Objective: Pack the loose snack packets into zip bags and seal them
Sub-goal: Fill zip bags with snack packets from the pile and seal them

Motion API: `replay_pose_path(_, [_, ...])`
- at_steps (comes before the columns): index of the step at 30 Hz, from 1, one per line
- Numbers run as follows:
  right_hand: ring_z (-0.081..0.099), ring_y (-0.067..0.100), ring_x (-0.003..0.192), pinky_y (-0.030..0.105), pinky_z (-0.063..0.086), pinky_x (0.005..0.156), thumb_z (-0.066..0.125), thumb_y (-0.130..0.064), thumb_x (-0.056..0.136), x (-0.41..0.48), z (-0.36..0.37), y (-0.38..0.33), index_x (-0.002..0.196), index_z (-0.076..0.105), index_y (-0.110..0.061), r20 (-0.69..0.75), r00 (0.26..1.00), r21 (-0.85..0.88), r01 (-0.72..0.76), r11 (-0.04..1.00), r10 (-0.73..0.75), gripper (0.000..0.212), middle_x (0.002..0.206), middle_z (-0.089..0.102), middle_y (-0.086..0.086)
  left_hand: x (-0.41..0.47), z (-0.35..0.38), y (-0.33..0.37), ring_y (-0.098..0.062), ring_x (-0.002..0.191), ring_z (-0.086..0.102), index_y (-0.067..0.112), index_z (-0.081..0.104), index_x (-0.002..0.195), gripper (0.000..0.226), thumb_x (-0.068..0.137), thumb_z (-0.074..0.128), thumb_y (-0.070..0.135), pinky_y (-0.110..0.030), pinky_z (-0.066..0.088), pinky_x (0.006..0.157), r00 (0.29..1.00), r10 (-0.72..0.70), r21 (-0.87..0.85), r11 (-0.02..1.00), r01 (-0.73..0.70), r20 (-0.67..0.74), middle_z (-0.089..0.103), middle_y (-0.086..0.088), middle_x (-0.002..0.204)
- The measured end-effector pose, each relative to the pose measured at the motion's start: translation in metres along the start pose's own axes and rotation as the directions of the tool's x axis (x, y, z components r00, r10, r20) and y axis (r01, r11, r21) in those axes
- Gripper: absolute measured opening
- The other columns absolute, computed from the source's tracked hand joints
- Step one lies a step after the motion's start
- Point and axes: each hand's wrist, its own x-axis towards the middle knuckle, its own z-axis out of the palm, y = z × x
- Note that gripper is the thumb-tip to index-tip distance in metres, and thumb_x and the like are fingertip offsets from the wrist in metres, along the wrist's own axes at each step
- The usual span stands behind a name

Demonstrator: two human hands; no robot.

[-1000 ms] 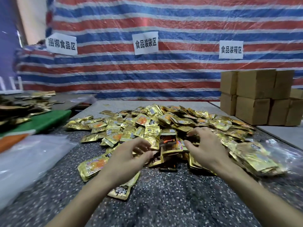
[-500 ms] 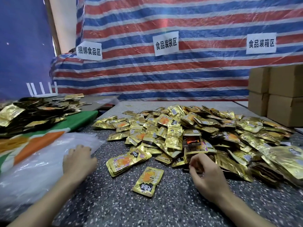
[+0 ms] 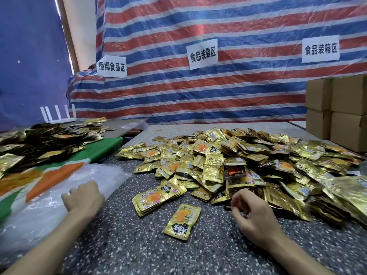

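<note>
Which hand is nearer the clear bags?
Left. The left hand rests on the clear bags; the right hand is off to their right, at the near edge of the packet pile.

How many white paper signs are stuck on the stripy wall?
3. The left sign hangs lowest, near the blue sheet. The middle sign is above the packet pile. The right sign is above the boxes. More could be outside the picture.
</note>
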Motion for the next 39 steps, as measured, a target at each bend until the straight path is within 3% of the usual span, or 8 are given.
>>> replay_pose_path(8, [0.054,0.013,0.066,0.028,0.048,0.053,0.072,-0.002,0.081,0.0,0.0,-0.001,0.079,0.054,-0.031,0.012,0.999,-0.003,-0.031,1.0,0.031,0.034,0.07,0.056,-0.009,-0.003,-0.009,-0.007,-0.033,0.072,0.06,0.012,0.054,0.05,0.028,0.073,0.069,0.005,-0.038,0.042,0.075,0.996,-0.016,-0.164,0.986,0.001,-0.09,0.066,-0.014,0.067])
replay_pose_path(12, [0.054,0.014,0.065,0.028,0.046,0.051,0.073,0.0,0.08,0.0,-0.001,-0.002,0.079,0.056,-0.031,-0.019,0.998,0.024,-0.052,0.998,0.052,0.035,0.069,0.057,-0.009,-0.012,-0.036,0.003,-0.031,0.071,0.055,0.013,0.054,0.075,0.014,0.085,0.061,0.006,-0.038,0.043,0.066,0.982,0.019,-0.395,0.914,-0.093,-0.187,0.061,-0.009,0.074])
replay_pose_path(18, [0.062,0.008,0.081,0.027,0.054,0.065,0.076,-0.006,0.085,0.008,-0.014,-0.023,0.099,0.061,-0.032,-0.046,0.992,0.148,-0.113,0.983,0.121,0.033,0.084,0.064,-0.006,-0.067,-0.091,0.035,-0.017,0.079,0.065,0.018,0.053,0.101,0.035,0.088,0.048,-0.014,-0.035,0.051,0.064,0.836,0.266,-0.708,0.444,-0.549,-0.48,0.066,-0.001,0.083])
replay_pose_path(23, [0.053,-0.007,0.113,0.009,0.044,0.09,0.077,-0.041,0.08,0.034,-0.048,-0.069,0.134,0.051,-0.033,-0.06,0.998,0.151,-0.019,0.988,0.028,0.06,0.123,0.056,-0.02,-0.113,-0.118,0.066,-0.019,0.072,0.07,0.021,0.07,0.094,0.032,0.094,0.054,-0.007,-0.025,0.057,0.064,0.811,0.519,-0.926,0.09,-0.365,-0.269,0.071,-0.01,0.083])
replay_pose_path(26, [0.037,-0.016,0.128,0.001,0.031,0.098,0.07,-0.061,0.072,0.048,-0.075,-0.096,0.147,0.038,-0.038,0.034,0.999,0.151,-0.018,0.988,0.013,0.084,0.137,0.041,-0.031,-0.136,-0.116,0.084,-0.023,0.069,0.068,0.014,0.071,0.088,0.031,0.091,0.052,-0.011,-0.025,0.056,0.064,0.726,0.668,-0.973,0.012,-0.231,-0.164,0.069,-0.01,0.076])
replay_pose_path(31, [0.07,0.014,0.084,0.036,0.06,0.081,0.071,-0.018,0.09,0.049,-0.109,-0.118,0.102,0.075,-0.014,0.185,0.983,0.31,-0.063,0.949,0.005,0.013,0.093,0.075,-0.003,-0.157,-0.107,0.103,-0.024,0.074,0.069,0.019,0.074,0.088,0.032,0.084,0.059,-0.009,-0.029,0.057,0.069,0.629,0.774,-0.992,0.013,-0.125,-0.069,0.073,-0.009,0.083])
replay_pose_path(36, [0.07,0.024,0.074,0.04,0.06,0.07,0.075,-0.011,0.086,0.044,-0.129,-0.123,0.086,0.076,-0.011,0.146,0.987,0.3,-0.103,0.949,0.061,0.002,0.082,0.076,0.006,-0.159,-0.113,0.106,-0.012,0.09,0.068,0.032,0.073,0.098,0.044,0.054,0.067,0.031,-0.014,0.05,0.067,0.553,0.819,-0.975,-0.032,-0.222,-0.152,0.073,0.0,0.106])
replay_pose_path(39, [0.07,0.028,0.077,0.044,0.058,0.071,0.081,-0.011,0.08,0.045,-0.135,-0.124,0.08,0.076,-0.012,0.13,0.984,0.286,-0.153,0.946,0.12,0.006,0.08,0.075,0.007,-0.162,-0.123,0.11,-0.01,0.094,0.07,0.036,0.072,0.104,0.045,0.062,0.073,0.053,-0.019,0.05,0.074,0.483,0.859,-0.955,-0.025,-0.296,-0.172,0.074,0.004,0.106])
